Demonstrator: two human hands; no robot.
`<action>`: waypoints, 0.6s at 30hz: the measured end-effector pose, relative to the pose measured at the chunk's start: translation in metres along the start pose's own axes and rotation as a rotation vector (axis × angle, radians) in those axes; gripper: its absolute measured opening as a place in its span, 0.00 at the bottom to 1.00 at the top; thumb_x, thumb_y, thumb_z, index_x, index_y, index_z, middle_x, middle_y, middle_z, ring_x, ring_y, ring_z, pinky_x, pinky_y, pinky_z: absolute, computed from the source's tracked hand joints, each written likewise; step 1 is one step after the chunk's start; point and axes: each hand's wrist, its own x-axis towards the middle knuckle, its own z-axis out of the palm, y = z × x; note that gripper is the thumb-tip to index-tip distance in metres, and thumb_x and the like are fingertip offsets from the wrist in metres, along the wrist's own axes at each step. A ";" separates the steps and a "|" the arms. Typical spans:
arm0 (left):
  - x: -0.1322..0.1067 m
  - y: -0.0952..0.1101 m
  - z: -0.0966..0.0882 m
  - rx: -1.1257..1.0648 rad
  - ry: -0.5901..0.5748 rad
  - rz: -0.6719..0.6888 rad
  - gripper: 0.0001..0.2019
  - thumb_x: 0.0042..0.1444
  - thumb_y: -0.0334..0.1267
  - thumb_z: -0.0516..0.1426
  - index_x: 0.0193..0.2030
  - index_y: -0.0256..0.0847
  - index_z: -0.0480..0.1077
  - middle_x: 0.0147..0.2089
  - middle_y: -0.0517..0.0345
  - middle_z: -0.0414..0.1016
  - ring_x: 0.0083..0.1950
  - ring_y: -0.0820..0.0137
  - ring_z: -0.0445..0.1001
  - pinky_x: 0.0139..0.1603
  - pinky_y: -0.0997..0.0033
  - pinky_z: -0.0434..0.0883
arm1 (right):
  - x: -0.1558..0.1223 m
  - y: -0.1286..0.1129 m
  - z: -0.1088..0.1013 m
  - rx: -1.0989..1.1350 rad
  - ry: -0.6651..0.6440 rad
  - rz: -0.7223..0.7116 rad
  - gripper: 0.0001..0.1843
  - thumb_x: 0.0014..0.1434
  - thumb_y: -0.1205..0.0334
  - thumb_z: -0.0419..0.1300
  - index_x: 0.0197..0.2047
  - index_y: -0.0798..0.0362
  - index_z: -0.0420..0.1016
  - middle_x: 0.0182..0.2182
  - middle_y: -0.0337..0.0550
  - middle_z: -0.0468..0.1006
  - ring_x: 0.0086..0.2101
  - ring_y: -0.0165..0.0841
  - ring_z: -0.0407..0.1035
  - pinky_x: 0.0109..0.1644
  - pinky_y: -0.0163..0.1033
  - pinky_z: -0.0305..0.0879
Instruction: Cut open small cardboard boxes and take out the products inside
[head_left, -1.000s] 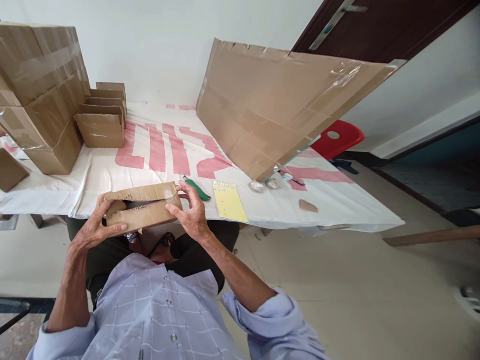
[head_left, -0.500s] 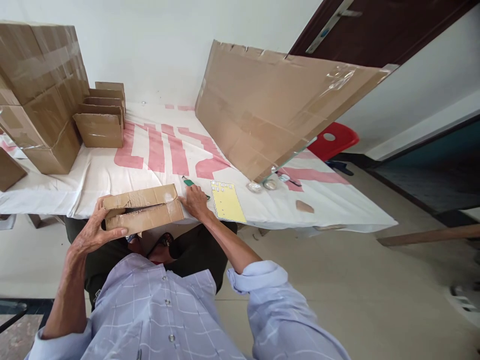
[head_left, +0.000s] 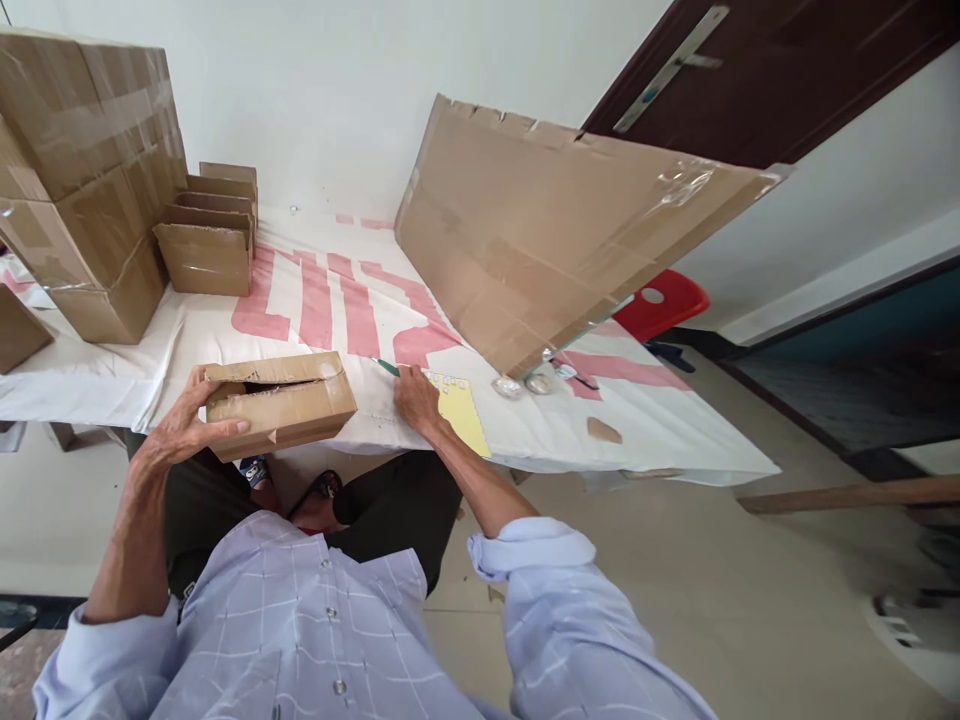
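Observation:
My left hand point(head_left: 184, 425) grips a small folded cardboard box point(head_left: 281, 400) by its left end and holds it just above the near table edge. My right hand point(head_left: 415, 398) rests on the white and red table cover point(head_left: 330, 300), its fingers closed over the green-handled tool point(head_left: 387, 367), whose tip sticks out to the left. A yellow sheet with punched holes point(head_left: 465, 410) lies right beside that hand.
A large cardboard panel point(head_left: 540, 230) leans across the table's right half. Big taped cartons point(head_left: 82, 180) and small open boxes point(head_left: 206, 245) stand at the back left. Tape rolls point(head_left: 525, 383) and a cardboard scrap point(head_left: 604, 430) lie right. A red stool point(head_left: 664, 300) stands beyond.
My right hand left the box, moved right to the table and closed over the green-handled tool. The left hand keeps the box, now a little higher.

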 end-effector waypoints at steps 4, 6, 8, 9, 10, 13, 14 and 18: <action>0.013 -0.004 -0.005 -0.014 0.023 -0.032 0.33 0.52 0.64 0.72 0.60 0.49 0.82 0.62 0.50 0.74 0.68 0.45 0.72 0.75 0.45 0.70 | -0.009 -0.004 -0.034 0.304 0.138 -0.206 0.22 0.78 0.59 0.45 0.57 0.54 0.79 0.46 0.53 0.83 0.44 0.44 0.75 0.48 0.45 0.69; 0.017 -0.004 -0.006 -0.016 0.018 -0.040 0.33 0.52 0.65 0.72 0.60 0.49 0.82 0.62 0.49 0.74 0.68 0.44 0.72 0.74 0.44 0.70 | -0.014 -0.010 -0.058 0.477 0.171 -0.441 0.22 0.78 0.48 0.50 0.50 0.51 0.82 0.39 0.47 0.83 0.39 0.42 0.75 0.45 0.44 0.69; 0.019 -0.003 -0.005 -0.010 0.016 -0.047 0.34 0.52 0.64 0.72 0.60 0.48 0.82 0.62 0.49 0.74 0.68 0.44 0.73 0.74 0.44 0.70 | -0.019 -0.020 -0.081 0.487 0.168 -0.609 0.22 0.76 0.43 0.55 0.45 0.49 0.84 0.38 0.45 0.83 0.38 0.40 0.75 0.45 0.44 0.69; 0.019 -0.003 -0.005 -0.008 0.018 -0.047 0.33 0.52 0.63 0.72 0.60 0.48 0.82 0.61 0.49 0.74 0.68 0.44 0.73 0.74 0.44 0.70 | -0.020 -0.026 -0.091 0.453 0.162 -0.657 0.22 0.76 0.42 0.57 0.43 0.48 0.84 0.37 0.45 0.84 0.38 0.40 0.75 0.44 0.44 0.68; 0.019 -0.002 -0.005 -0.009 0.021 -0.048 0.32 0.52 0.63 0.72 0.59 0.47 0.82 0.61 0.49 0.74 0.68 0.44 0.73 0.73 0.45 0.71 | -0.020 -0.032 -0.099 0.409 0.151 -0.693 0.22 0.76 0.42 0.57 0.42 0.48 0.85 0.37 0.45 0.84 0.38 0.40 0.76 0.43 0.43 0.67; 0.018 -0.005 -0.004 -0.017 0.034 -0.058 0.30 0.52 0.62 0.72 0.55 0.47 0.82 0.61 0.49 0.75 0.67 0.43 0.73 0.71 0.46 0.71 | -0.015 -0.046 -0.116 0.281 0.114 -0.775 0.22 0.77 0.43 0.57 0.41 0.47 0.85 0.37 0.45 0.85 0.37 0.40 0.75 0.40 0.43 0.63; 0.018 -0.007 -0.004 -0.015 0.037 -0.063 0.29 0.52 0.62 0.71 0.54 0.47 0.82 0.61 0.49 0.75 0.66 0.43 0.73 0.70 0.46 0.72 | -0.012 -0.050 -0.119 0.251 0.105 -0.794 0.22 0.77 0.44 0.57 0.41 0.48 0.85 0.37 0.45 0.85 0.37 0.39 0.75 0.39 0.43 0.61; 0.018 -0.013 -0.004 0.011 0.036 -0.070 0.27 0.54 0.61 0.70 0.53 0.45 0.81 0.60 0.49 0.75 0.65 0.45 0.74 0.68 0.48 0.72 | 0.001 -0.058 -0.124 0.161 0.071 -0.826 0.23 0.78 0.42 0.57 0.42 0.48 0.86 0.39 0.47 0.86 0.38 0.40 0.75 0.37 0.42 0.57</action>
